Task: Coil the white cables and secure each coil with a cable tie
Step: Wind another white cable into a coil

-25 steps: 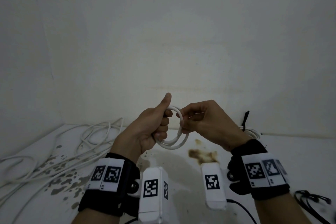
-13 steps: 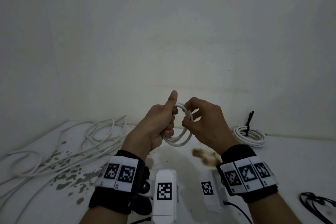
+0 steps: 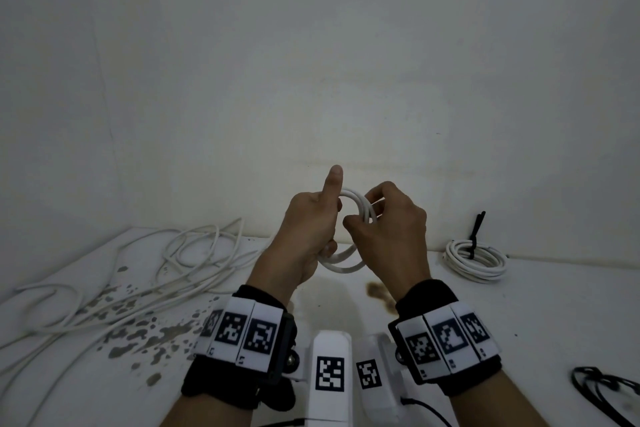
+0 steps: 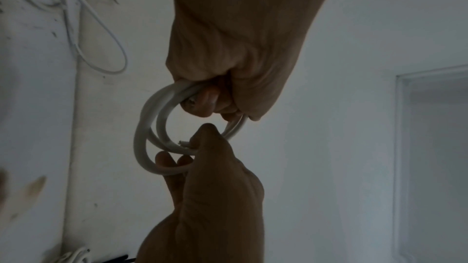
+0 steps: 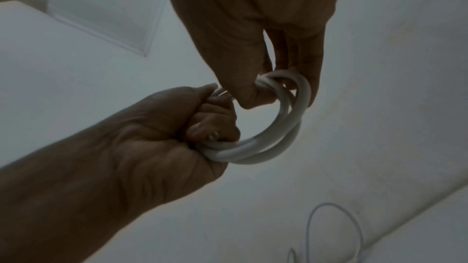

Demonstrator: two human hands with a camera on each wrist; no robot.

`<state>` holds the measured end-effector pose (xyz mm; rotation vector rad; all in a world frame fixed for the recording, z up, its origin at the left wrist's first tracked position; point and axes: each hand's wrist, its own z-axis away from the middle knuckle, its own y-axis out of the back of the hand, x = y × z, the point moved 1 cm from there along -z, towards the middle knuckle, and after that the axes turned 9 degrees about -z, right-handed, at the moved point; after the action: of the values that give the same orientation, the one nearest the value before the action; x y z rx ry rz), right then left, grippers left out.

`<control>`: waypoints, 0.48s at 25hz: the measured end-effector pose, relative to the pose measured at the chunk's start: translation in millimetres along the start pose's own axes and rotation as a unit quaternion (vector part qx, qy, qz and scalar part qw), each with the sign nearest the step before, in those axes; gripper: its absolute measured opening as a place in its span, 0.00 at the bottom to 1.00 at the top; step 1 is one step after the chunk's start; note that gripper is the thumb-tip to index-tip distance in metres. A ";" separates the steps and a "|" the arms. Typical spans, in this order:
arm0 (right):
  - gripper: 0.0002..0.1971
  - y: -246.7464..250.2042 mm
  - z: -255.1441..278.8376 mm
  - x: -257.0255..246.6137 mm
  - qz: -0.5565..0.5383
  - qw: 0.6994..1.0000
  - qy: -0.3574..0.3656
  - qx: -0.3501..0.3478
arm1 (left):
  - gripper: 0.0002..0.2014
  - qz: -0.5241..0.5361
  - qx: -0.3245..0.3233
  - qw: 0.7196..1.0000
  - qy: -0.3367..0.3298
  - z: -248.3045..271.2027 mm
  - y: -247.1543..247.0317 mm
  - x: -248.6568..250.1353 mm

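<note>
I hold a small coil of white cable (image 3: 346, 262) in the air above the white table (image 3: 519, 305), between both hands. My left hand (image 3: 325, 236) grips the coil's left side in a fist with the thumb pointing up. My right hand (image 3: 367, 218) pinches the loops at the upper right between thumb and fingers. In the left wrist view the coil (image 4: 149, 123) shows two or three turns, and a cut cable end (image 4: 183, 143) lies at the right hand's thumb. In the right wrist view the coil (image 5: 253, 151) spans from the left hand's fist (image 5: 202, 127) to the right hand's fingers (image 5: 311, 91).
A tangle of loose white cables (image 3: 138, 270) sprawls over the table's left side, among dark stains (image 3: 149, 333). At the back right, by the wall, lies a finished white coil (image 3: 476, 258) with a black cable tie (image 3: 472, 239). Black ties (image 3: 602, 388) lie at the front right.
Both hands have kept hold of the coil. My right hand's pinch has slid up along the loop's right side, and the hands have come closer together.
</note>
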<state>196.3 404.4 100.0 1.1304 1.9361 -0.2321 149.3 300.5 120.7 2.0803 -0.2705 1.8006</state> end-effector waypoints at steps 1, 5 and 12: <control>0.12 0.5 -0.1 -0.6 -0.014 1.000 -0.015 0.006 | 0.29 0.003 0.001 1.000 0.003 -0.5 0.5 -0.3; 0.10 1.0 2.0 -0.7 -0.014 0.999 -0.005 0.030 | 0.31 -0.003 0.002 1.000 0.008 -0.2 -0.6 -1.5; 0.07 2.3 3.0 -5.2 0.003 0.998 0.045 0.039 | 0.33 0.001 0.025 1.000 -0.002 -1.3 2.9 -0.1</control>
<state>201.0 400.9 102.6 1.2157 2.0177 -0.2594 147.1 298.4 121.2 2.1192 -0.2295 1.8215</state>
